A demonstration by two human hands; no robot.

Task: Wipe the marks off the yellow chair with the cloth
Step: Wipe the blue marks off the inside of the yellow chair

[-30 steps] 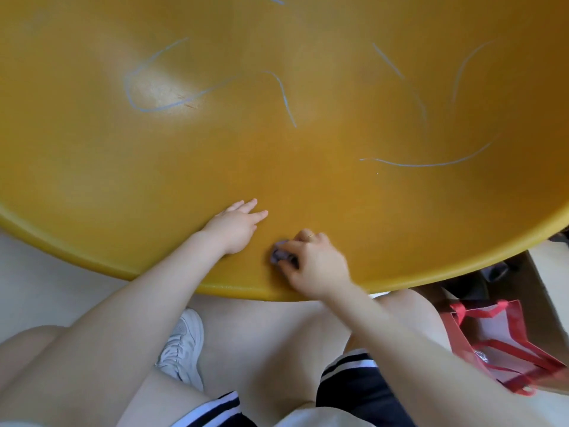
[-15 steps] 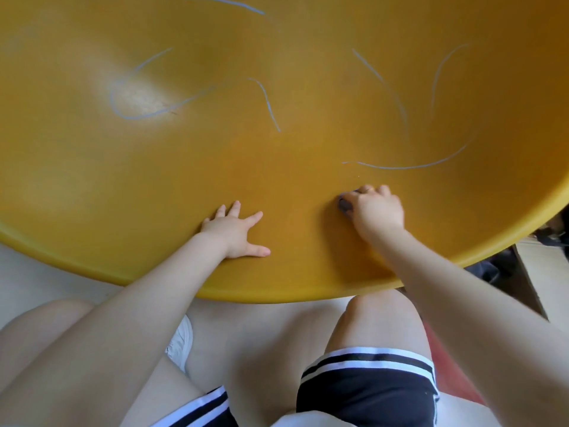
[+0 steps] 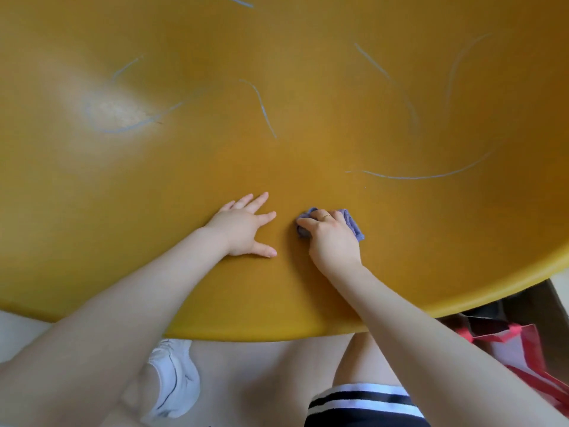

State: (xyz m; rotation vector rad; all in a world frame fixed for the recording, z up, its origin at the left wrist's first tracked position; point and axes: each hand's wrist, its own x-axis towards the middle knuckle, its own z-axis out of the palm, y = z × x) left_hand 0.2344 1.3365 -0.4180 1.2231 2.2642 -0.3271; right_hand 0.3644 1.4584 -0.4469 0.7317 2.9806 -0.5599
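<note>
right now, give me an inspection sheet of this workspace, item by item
surface: yellow chair fills the view; several pale blue marks remain across it, none under the hands
job's things: purple cloth bunched on the chair near its front edge, below the long curved mark
clutter: red bag on the floor at the right, beside the chair
grips: left hand flat on the chair, fingers spread, holding nothing; right hand curled over the cloth, ring on one finger
cables: nothing seen
surroundings: pale floor, a white shoe and the person's knees below the chair edge
</note>
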